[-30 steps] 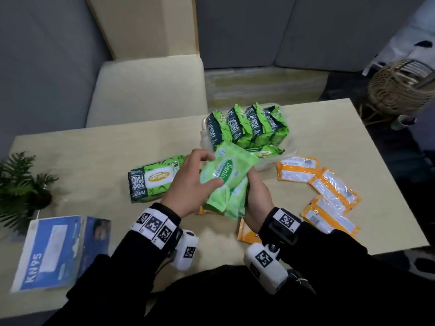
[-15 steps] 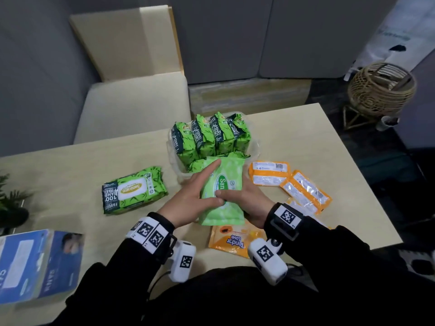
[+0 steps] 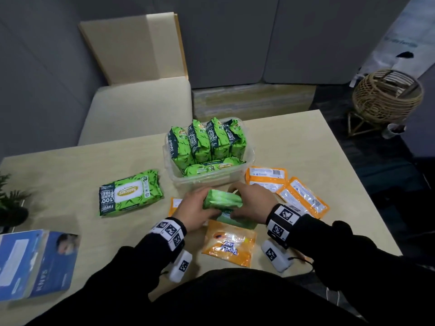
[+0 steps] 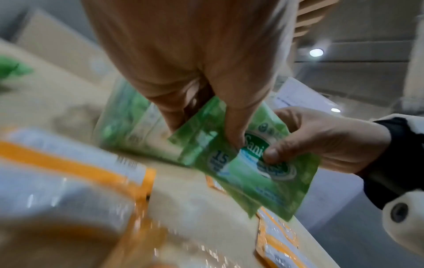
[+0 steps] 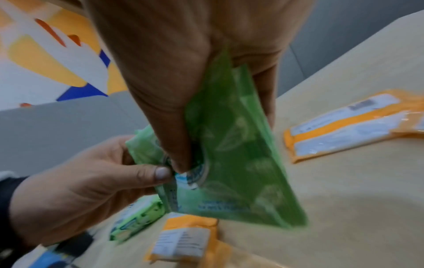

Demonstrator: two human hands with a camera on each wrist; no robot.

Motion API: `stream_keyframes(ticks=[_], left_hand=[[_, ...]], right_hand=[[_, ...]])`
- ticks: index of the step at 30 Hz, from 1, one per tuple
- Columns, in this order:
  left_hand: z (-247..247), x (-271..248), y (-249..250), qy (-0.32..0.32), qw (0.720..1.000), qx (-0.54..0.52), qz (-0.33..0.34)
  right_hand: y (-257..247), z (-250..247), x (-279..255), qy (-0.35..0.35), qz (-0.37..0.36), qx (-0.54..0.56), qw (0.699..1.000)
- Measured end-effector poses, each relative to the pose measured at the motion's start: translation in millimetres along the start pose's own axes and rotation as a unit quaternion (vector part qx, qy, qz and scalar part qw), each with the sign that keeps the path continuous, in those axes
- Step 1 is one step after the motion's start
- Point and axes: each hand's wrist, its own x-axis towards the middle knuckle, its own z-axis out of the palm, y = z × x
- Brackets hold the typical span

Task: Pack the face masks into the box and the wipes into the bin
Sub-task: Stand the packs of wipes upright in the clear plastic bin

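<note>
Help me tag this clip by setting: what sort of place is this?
Probably an office lounge or meeting nook, not a kitchen or warehouse: a light wood table beside a cushioned bench seat, grey padded wall panels and a rattan basket on the floor.

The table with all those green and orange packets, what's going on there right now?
A person is sorting packets at a table. Both the left hand and the right hand hold small light-green wipe packs just in front of a clear bin already holding several green wipe packs. One large green wipe pack and several orange packets lie on the table. A blue KN95 box sits at the near left.
</note>
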Motion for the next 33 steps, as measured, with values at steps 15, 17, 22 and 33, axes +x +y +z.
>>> stream_keyframes(ticks=[15, 17, 22, 33], left_hand=[[79, 39, -33, -0.036, 0.995, -0.053, -0.071], [78, 42, -36, -0.027, 0.996, -0.041, -0.068], [70, 38, -31, -0.047, 0.998, 0.011, -0.034], [-54, 14, 38, 0.1, 0.989, 0.048, 0.096]], right_hand=[[115, 68, 3, 0.025, 0.108, 0.149, 0.983], [112, 71, 7, 0.032, 0.1, 0.169, 0.98], [103, 71, 16, 0.037, 0.103, 0.211, 0.971], [58, -51, 23, 0.134, -0.078, 0.213, 0.965]])
